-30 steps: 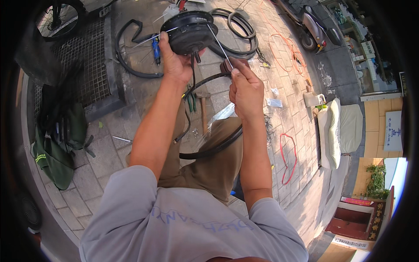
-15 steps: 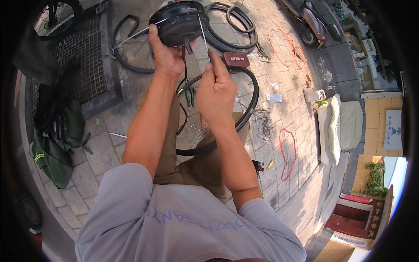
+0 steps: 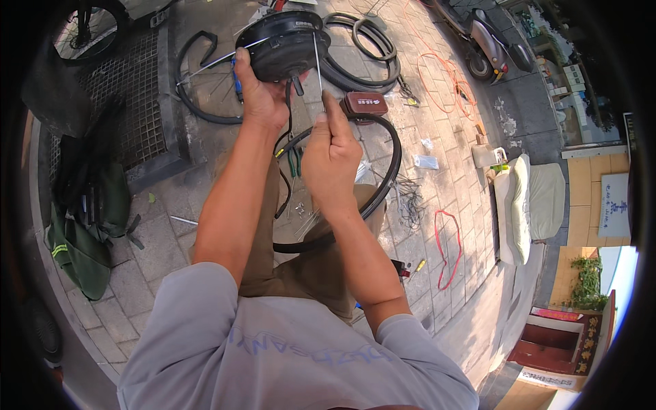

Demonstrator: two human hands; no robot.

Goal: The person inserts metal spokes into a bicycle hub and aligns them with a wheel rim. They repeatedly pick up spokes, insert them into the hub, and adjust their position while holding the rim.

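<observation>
One hub motor [image 3: 283, 44], black, top centre of frame, gripped at its lower edge by left hand [image 3: 258, 99], fingers wrapped shut on it. Right hand [image 3: 330, 154], centre, fingers pinched shut on one thin spoke [image 3: 318, 65] running up to hub. One rim [image 3: 383, 184] below hands, over lap. Two tyres [image 3: 365, 41] on pavement [image 3: 157, 239], top. One scooter [image 3: 478, 41] upper right. One brown case [image 3: 364, 104] beside right hand.

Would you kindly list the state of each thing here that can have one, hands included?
Left hand: gripping the black hub motor, held up off the ground.
Right hand: pinching a thin spoke that runs up to the hub.
Black rim: lying across the person's lap, bare of spokes.
Brown pouch: closed, on the paving.
Black tyres: lying loose on the ground.
</observation>
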